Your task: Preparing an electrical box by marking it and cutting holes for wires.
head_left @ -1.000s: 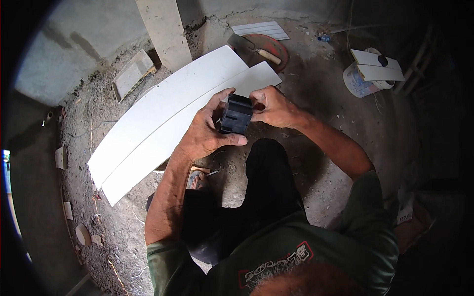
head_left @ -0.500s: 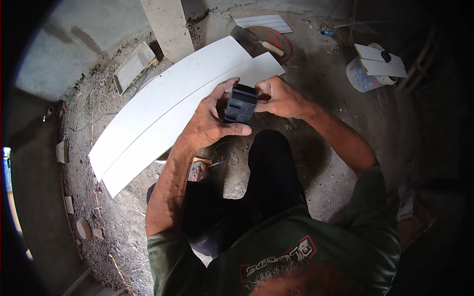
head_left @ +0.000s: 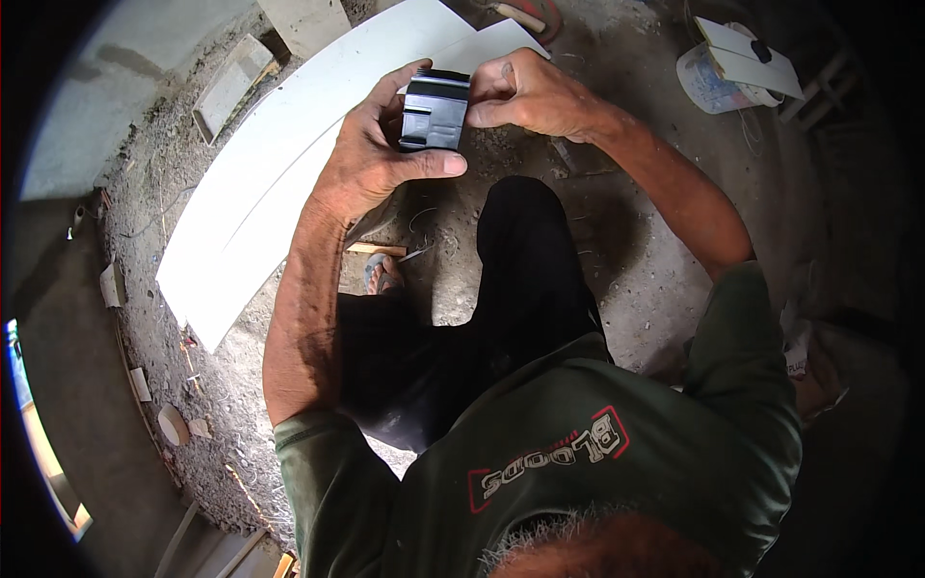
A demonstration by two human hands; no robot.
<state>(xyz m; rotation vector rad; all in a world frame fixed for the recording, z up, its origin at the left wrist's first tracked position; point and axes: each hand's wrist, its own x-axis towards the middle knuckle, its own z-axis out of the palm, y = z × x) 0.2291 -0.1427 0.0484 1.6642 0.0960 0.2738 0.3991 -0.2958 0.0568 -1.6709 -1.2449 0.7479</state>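
My left hand (head_left: 361,159) is closed around a black plastic box-shaped object (head_left: 436,111) with ridges and slots on its face. The thumb presses its lower edge, and the fingers wrap the far side. At the object's right edge my right hand (head_left: 540,96) has its thumb and forefinger pinched together. Whatever sits between those fingertips, if anything, is too small to make out. Both hands are raised above my knees, and the black object overlaps a long white panel (head_left: 270,183) lying on the ground beyond.
A pale bucket (head_left: 708,82) with white panel pieces (head_left: 756,69) across its top stands far right. A wooden tool handle (head_left: 520,17) shows at the far edge. Left of the panels lies a shallow tray (head_left: 231,87). A wood strip (head_left: 376,249) is by my sandalled foot (head_left: 383,275).
The view has shifted, so the hands and the black object appear higher and farther left. The object's ridged face is tilted more to the light. Both hands keep much the same hold.
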